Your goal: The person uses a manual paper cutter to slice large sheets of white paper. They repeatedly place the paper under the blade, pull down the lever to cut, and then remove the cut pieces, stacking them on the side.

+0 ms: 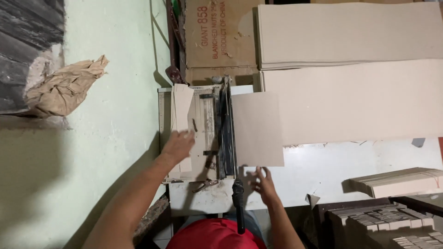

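Now | left hand (177,145) flat, pressing card strip (182,110) on cutter (203,133) | right hand (264,182) spread, fingertips at grey sheet (257,129)

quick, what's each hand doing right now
Left hand: open, flat on the narrow cardboard strip on the paper cutter.
Right hand: open, fingers spread, touching the near edge of the cardboard sheet.

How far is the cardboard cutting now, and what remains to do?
Done, as it looks: cut pieces lie stacked at the right, with more small pieces in a box. In hand: the left hand presses a narrow strip on the paper cutter; the right hand rests near the sheet beside the blade. Left: large uncut sheets remain stacked behind.
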